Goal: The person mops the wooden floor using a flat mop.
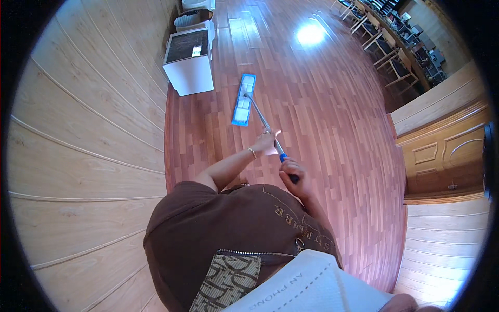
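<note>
A flat mop (242, 111) with a blue-edged, pale rectangular head lies on the wooden floor ahead of me. Its metal pole (258, 113) slants from the head back toward my body. Partway along that pole, my left hand (266, 142) is closed around it, a bracelet at the wrist. Lower and further right, my right hand (293, 174) wraps the handle's end, by a blue collar and a dark grip. My fingers partly hide the handle at both places.
A white box-shaped unit with a dark top (189, 78) stands by the left panelled wall (93, 130), with white rounded items behind it. Wooden chairs (401, 73) line a long, cluttered table at the far right. A wooden door (442, 161) is on the right.
</note>
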Demonstrator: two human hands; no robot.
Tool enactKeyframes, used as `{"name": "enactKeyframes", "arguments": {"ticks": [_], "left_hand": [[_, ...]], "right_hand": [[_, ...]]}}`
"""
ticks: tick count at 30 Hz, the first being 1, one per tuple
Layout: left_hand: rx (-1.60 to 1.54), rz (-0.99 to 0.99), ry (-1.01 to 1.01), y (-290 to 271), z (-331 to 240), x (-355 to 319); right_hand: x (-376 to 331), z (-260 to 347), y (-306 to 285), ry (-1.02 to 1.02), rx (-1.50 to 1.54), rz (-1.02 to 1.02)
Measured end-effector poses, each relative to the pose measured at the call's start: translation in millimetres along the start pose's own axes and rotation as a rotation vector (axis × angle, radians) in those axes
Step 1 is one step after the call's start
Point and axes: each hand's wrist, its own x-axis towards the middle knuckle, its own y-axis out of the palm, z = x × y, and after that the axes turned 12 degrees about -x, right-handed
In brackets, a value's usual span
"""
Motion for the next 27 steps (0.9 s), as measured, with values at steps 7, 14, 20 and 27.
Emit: {"name": "enactKeyframes", "arguments": {"ticks": [7,14,20,27], "left_hand": [[-0.157,0.068,0.163,-18.2,-35.2,-54.8],[-0.668,0.081,0.366,-117.1,-134.8,-104.4],[-1.119,0.254,0.673,-199.6,-214.3,-152.2],[-0.110,-0.084,0.958,-220.9,-261.5,-202.6]], "right_hand": [[-1.5,-53.4,20.2,0.040,-0.045,0.037],[53.7,40.6,-22.4,0.045,-0.073,-0.036],[90.2,121.4,-57.3,-0.030,0.032,0.158],[100.8,68.5,14.1,-0.068,0.247,0.200]]}}
